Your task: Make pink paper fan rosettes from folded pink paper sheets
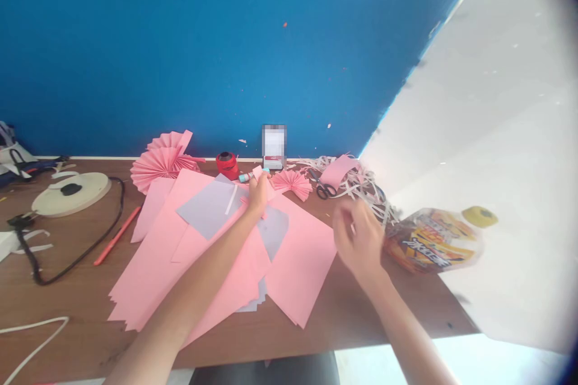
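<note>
My left hand [259,194] is over the paper pile, its fingers closed on a small piece of pink paper [257,171]. Right by those fingers is a teal-and-white glue stick [244,178]; whether they grip it too, I cannot tell. My right hand [359,237], a little blurred, is raised to the right of the pile with fingers curled in; anything inside them is too small to make out. Pink sheets [302,252] and grey-lilac sheets [208,207] lie under my left arm. A pleated pink paper fan [292,183] rests just beyond my left hand.
More pleated fans [158,168] stand at the back left, beside red tape [227,165]. Black scissors [326,190] lie near white paper strips [370,192]. A drink bottle [433,240] lies at right. On the left are a red pen [116,237] and a corded white disc [85,195].
</note>
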Motion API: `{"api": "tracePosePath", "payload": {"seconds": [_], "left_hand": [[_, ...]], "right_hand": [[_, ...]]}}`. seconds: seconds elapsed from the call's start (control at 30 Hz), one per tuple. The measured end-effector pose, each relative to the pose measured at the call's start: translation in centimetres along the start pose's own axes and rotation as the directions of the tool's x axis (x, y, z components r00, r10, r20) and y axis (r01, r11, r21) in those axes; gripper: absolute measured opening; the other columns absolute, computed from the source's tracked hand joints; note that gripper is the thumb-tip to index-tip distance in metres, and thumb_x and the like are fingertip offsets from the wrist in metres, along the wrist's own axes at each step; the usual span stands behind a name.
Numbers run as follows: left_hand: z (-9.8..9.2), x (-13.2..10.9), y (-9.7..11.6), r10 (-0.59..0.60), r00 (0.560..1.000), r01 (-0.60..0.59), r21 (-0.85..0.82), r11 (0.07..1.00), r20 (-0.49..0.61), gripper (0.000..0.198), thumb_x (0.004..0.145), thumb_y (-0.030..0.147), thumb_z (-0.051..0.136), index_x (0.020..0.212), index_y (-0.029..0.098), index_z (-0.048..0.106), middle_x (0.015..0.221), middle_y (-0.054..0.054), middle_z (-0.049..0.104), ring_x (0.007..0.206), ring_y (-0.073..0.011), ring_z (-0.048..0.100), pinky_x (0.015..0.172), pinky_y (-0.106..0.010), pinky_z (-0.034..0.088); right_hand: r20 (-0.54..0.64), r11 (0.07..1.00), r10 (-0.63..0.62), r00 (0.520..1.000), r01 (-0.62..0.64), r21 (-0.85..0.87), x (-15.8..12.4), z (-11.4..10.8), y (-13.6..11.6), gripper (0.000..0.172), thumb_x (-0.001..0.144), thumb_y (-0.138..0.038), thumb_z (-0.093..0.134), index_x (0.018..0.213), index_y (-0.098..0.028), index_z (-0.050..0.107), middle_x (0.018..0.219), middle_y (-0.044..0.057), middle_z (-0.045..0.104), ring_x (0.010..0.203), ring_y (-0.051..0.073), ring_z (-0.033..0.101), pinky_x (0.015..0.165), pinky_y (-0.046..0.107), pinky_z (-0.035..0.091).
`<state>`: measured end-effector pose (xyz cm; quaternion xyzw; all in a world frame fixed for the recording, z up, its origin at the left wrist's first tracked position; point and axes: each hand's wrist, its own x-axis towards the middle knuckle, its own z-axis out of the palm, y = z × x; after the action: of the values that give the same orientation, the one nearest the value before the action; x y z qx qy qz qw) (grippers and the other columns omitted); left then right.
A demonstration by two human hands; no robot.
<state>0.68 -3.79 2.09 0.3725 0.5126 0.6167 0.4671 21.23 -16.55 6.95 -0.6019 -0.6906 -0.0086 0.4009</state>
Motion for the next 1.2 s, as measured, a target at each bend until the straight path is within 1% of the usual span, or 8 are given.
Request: {"api": "tracePosePath", "payload": {"seconds": [0.1,0.23,0.43,0.67,0.77,1.03,1.1,1.2], "left_hand": [[0.4,-1.3,0.6,0.127,0.985,-0.129,0.009,0.992,0.12,0.023,0.085,0.037,0.054,0.069,0.02,0.054,0.058,0.0,0.053,0.052,-0.012,0.047,0.054,-0.024,0.037],[1.5,-3.1,1.0,0.073,0.943,-0.073,-0.012,0.997,0.325,0.027,0.084,0.042,0.058,0.071,0.018,0.059,0.056,-0.001,0.055,0.048,-0.0107,0.045,0.049,-0.024,0.034],[2.5,-3.6,-0.2,-0.01,0.924,0.018,-0.017,1.0,0.383,0.026,0.083,0.042,0.054,0.075,0.017,0.058,0.053,0.0,0.056,0.044,-0.0098,0.045,0.043,-0.022,0.031],[2.1,-3.2,-1.4,-0.006,0.903,0.058,-0.107,0.993,0.43,0.029,0.082,0.045,0.054,0.073,0.017,0.054,0.06,-0.002,0.061,0.052,-0.0116,0.054,0.051,-0.023,0.04],[2.1,-3.1,-1.5,0.012,0.903,0.048,-0.129,0.991,0.429,0.032,0.081,0.046,0.055,0.068,0.017,0.053,0.063,-0.004,0.062,0.059,-0.0127,0.058,0.06,-0.025,0.045],[1.9,-2.8,-1.4,0.042,0.891,0.019,-0.13,0.991,0.452,0.03,0.085,0.045,0.05,0.079,0.017,0.058,0.057,-0.001,0.057,0.055,-0.0121,0.053,0.055,-0.023,0.039],[2.0,-2.8,-1.1,0.061,0.912,0.0,-0.149,0.989,0.406,0.03,0.085,0.045,0.052,0.076,0.017,0.058,0.055,0.001,0.053,0.055,-0.0114,0.052,0.058,-0.023,0.041],[2.0,-2.5,-0.6,0.067,0.955,-0.012,-0.188,0.982,0.289,0.031,0.084,0.047,0.054,0.075,0.018,0.056,0.054,0.003,0.048,0.055,-0.0108,0.049,0.063,-0.025,0.043]], "right_hand": [[0.014,0.932,0.31,0.951,-0.3,-0.205,3.9,1.5,3.4,0.028,0.088,-0.021,0.046,0.11,-0.017,0.062,0.101,0.014,0.067,0.092,0.027,0.063,0.08,0.04,0.049],[0.019,0.745,0.599,0.801,-0.548,-0.379,9.0,3.6,8.2,0.032,0.083,-0.02,0.044,0.098,-0.008,0.069,0.095,0.024,0.068,0.095,0.033,0.064,0.081,0.042,0.047],[-0.022,0.68,0.687,0.726,-0.653,-0.334,11.1,5.1,10.9,0.036,0.078,-0.03,0.055,0.102,-0.008,0.07,0.1,0.028,0.066,0.097,0.039,0.064,0.078,0.048,0.048],[-0.282,0.695,0.636,0.718,-0.692,-0.194,11.6,4.1,9.8,0.026,0.076,-0.026,0.053,0.096,-0.016,0.067,0.095,0.018,0.066,0.092,0.032,0.063,0.08,0.045,0.047],[-0.292,0.695,0.672,0.68,-0.716,-0.068,12.3,3.1,9.2,0.019,0.071,-0.028,0.059,0.088,-0.02,0.065,0.09,0.012,0.067,0.088,0.029,0.062,0.08,0.042,0.047],[-0.445,0.893,0.44,0.78,-0.434,0.122,13.8,0.3,6.2,0.028,0.081,-0.036,0.053,0.101,-0.02,0.064,0.092,0.008,0.07,0.08,0.021,0.063,0.079,0.035,0.046],[-0.365,0.888,0.46,0.81,-0.41,0.209,14.1,0.3,4.5,0.027,0.08,-0.034,0.054,0.098,-0.019,0.067,0.09,0.008,0.07,0.076,0.019,0.062,0.072,0.032,0.047],[-0.025,0.841,0.443,0.896,-0.405,0.358,14.2,1.5,1.8,0.025,0.075,-0.032,0.058,0.09,-0.016,0.07,0.077,0.006,0.071,0.062,0.015,0.058,0.058,0.026,0.044]]}}
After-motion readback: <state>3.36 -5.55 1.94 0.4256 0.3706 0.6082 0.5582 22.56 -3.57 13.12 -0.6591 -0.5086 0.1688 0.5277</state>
